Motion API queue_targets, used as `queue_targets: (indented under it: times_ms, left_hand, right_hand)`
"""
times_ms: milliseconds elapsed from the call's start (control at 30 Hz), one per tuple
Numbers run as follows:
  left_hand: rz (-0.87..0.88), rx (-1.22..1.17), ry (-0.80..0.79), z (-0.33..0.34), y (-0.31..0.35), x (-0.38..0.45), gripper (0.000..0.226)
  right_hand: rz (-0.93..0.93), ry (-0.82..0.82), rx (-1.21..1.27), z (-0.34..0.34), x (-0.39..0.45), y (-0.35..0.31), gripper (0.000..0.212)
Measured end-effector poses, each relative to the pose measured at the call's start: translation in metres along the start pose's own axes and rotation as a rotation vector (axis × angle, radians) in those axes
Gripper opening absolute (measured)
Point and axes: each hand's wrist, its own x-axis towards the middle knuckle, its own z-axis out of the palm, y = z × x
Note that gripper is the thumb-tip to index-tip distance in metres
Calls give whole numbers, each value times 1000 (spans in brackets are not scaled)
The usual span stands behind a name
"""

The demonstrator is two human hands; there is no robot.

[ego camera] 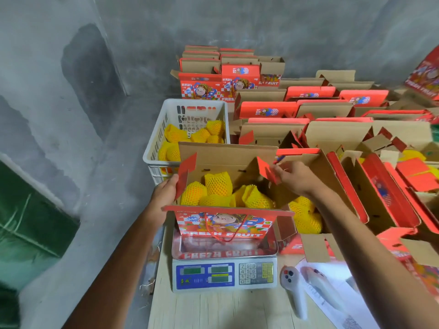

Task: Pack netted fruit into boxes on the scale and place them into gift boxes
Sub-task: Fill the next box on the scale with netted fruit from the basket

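Red "Fresh Fruit" gift box [225, 224] sits on the steel pan of the digital scale [225, 274], at the left edge of the worktop [213, 309]. Box is open and holds netted fruit [217, 186] in yellow foam sleeves, piled near the top. Its long axis runs left-right across the view; tall back flap stands upright behind the fruit.

Left hand [166, 193] is at the box's left end, fingers wrapped on the red left side flap [186, 175], thumb on the outer face. Right hand [293, 178] is at the right end, fingers pinching the red right side flap [267, 170] near its top edge. Both flaps stand up, angled slightly inward. Each hand is on its own side, neither crosses over.

Judgement: the key relation is flaps flanking the fruit, so folding goes inward over the pile, along the long axis. Fruit sits high and may block the flaps.

White plastic crate [187, 110] with more netted fruit is just behind the box. Rows of open gift boxes [332, 129] fill the right.
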Motion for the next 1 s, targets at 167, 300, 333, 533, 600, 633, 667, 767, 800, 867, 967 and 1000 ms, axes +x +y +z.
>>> queue_targets:
  times_ms: [167,300,333,533,600,633,667,767,800,867,967,1000]
  left_hand:
    - [-28,5,-1,-2,3,-4,43]
    - [-51,3,20,-2,5,-5,47]
    - [-55,-2,19,-1,6,-5,47]
    - [-52,32,16,-2,6,-6,41]
    - [-51,44,13,-3,6,-7,43]
    - [-44,60,14,-3,7,-8,43]
    - [-31,79,16,-4,8,-8,43]
    - [-18,93,14,-4,10,-8,43]
    - [-37,74,0,-3,11,-7,45]
    - [-91,-5,-38,0,10,-7,49]
    - [-134,-103,-82,6,10,-10,49]
    - [-135,-131,-89,8,10,-10,48]
  right_hand:
    - [354,-82,659,-1,-8,16,80]
    - [508,-178,1083,3,-18,40,86]
    - [527,-188,1157,7,-22,43,82]
    - [424,-121,1046,40,-41,35,30]
    - [327,-29,938,47,-43,30,27]
    - [287,12,876,50,-43,28,26]
    - [258,50,828,52,-42,26,26]
    - [232,128,723,59,-38,18,34]
    - [231,136,697,61,-37,16,37]
    - [231,163,675,65,-35,18,41]
    - [213,190,773,69,-36,23,44]
    - [215,197,798,70,-36,23,45]
